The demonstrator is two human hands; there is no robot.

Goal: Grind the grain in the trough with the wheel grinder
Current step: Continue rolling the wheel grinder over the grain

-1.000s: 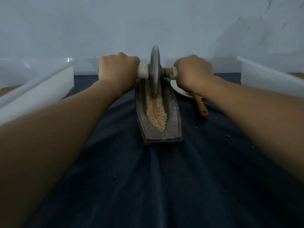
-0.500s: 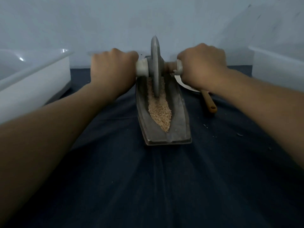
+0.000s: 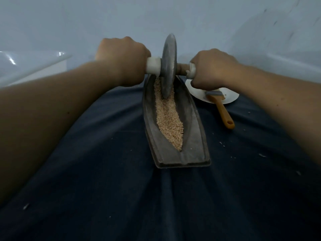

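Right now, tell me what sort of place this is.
Probably a makeshift indoor workspace: a dark cloth is spread under everything, a white plastic tub stands at the left, and a bare pale wall rises behind.

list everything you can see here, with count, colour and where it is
trough: 1, dark grey, centre of the cloth, running away from the person
grain: 1 heap, beige, along the trough's groove
wheel grinder: 1, grey disc on an axle with white sleeves, upright in the grain at the trough's far end
plate: 1, white, right of the trough's far end
brush: 1, orange handle, head on the plate, handle on the cloth
tub: 2, white, one far left, one far right
cloth: 1, dark blue, under everything
crumbs: several, pale, scattered on the cloth
left hand: 1, grips the axle left of the disc
right hand: 1, grips the axle right of the disc
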